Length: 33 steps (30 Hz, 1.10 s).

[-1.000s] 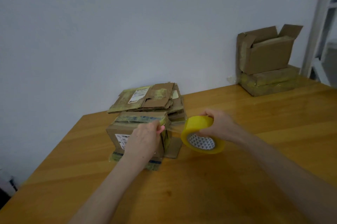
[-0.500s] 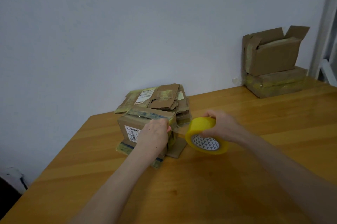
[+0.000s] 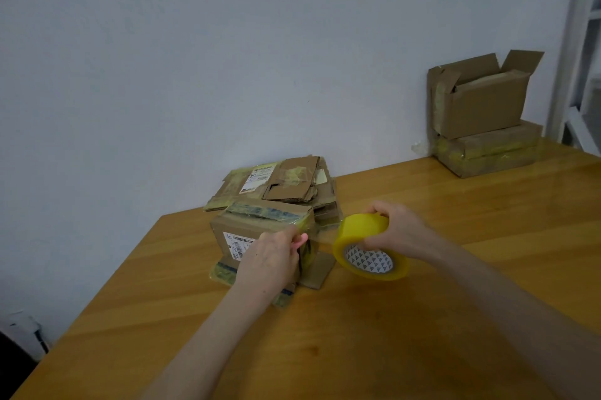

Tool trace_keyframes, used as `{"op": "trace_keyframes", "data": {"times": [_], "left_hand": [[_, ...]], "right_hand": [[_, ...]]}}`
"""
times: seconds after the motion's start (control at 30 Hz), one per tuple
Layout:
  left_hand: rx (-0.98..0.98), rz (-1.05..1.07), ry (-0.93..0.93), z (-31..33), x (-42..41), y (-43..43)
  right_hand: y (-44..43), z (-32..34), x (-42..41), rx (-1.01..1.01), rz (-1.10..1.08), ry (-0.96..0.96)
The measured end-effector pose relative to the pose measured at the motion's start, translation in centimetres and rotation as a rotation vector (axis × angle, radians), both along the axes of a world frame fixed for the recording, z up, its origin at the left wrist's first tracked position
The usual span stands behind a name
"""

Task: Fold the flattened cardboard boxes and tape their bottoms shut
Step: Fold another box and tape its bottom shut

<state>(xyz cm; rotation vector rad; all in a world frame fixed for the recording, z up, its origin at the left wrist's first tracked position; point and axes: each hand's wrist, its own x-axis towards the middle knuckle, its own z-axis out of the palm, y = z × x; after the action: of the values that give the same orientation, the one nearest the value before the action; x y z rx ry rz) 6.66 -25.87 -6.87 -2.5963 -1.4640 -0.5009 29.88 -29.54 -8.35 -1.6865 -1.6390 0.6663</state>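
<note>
Taping the box [image 3: 260, 230] bottom: I'd hold the strip [image 3: 323, 236] taut and level before tearing (slack wrinkles the seal) | left hand [image 3: 270, 256] pinches the strip's end against the box's right top edge | right hand [image 3: 401, 233] grips the tape roll [image 3: 364, 237], just right of the box, above the table [image 3: 357, 351].

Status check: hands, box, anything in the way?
Left hand pinches tape end at box corner. Right hand grips tape roll. Flattened stack behind box, not blocking.
</note>
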Motion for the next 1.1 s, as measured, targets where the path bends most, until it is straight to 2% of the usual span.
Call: {"op": "trace_keyframes", "data": {"times": [0.43, 0.57, 0.7, 0.77, 0.83, 0.97, 1.1], "left_hand": [[-0.032, 0.109, 0.206, 0.8, 2.8, 0.6], [-0.137, 0.117, 0.279, -0.6, 2.1, 0.3], [-0.143, 0.058, 0.162, -2.7, -0.2, -0.8], [-0.062, 0.025, 0.096, -2.5, -0.8, -1.0], [-0.025, -0.006, 0.042, -2.7, -0.7, -1.2], [-0.158, 0.011, -0.039, -5.0, 0.3, -1.2], [-0.211, 0.014, 0.078, -6.2, 1.6, -1.3]], "right_hand": [[0.0, 0.5, -0.8, -0.028, 0.027, 0.004], [-0.1, 0.5, -1.0, -0.017, 0.022, 0.007], [-0.2, 0.0, -0.3, -0.005, -0.048, 0.042], [-0.1, -0.1, 0.2, -0.047, -0.069, 0.104], [-0.3, -0.2, 0.6, -0.048, -0.097, 0.255], [-1.1, -0.6, 1.1, 0.015, -0.117, 0.530], [-1.8, -1.5, 2.2, 0.075, -0.140, 0.639]]}}
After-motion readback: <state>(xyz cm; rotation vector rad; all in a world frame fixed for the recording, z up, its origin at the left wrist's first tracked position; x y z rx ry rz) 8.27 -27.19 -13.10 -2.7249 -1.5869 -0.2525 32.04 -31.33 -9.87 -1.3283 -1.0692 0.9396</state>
